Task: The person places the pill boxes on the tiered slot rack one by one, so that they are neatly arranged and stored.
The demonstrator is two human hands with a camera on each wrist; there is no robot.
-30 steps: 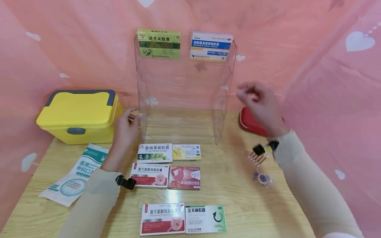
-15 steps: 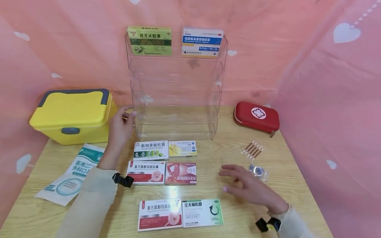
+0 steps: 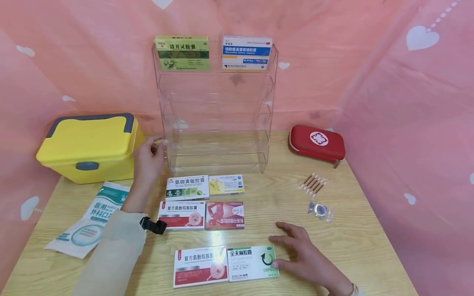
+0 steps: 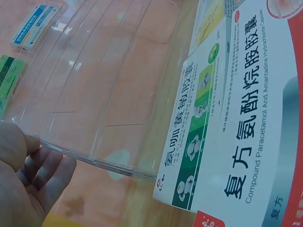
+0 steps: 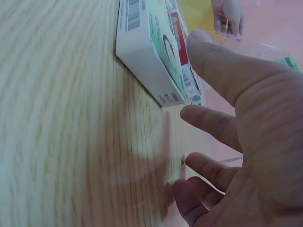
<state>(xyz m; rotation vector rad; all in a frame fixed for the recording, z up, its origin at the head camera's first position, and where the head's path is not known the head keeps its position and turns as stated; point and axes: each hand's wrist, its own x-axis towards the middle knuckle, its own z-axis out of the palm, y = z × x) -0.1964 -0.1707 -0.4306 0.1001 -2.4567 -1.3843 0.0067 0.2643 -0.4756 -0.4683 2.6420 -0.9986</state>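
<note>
At the front edge of the counter lies the green box, flat, just right of a red-and-white box. The right hand rests at its right end, fingers spread and relaxed, thumb touching the box's corner, nothing grasped. Behind it lie 4 more boxes in 2 rows. The left hand holds the left edge of the clear rack, fingers curled against the acrylic wall. On the rack's top shelf stand 2 boxes, 1 green and 1 blue-and-white. Left of the rack sits a yellow case, with a mask packet in front of it. At the right lie a red pouch, swabs and a tape roll.
</note>
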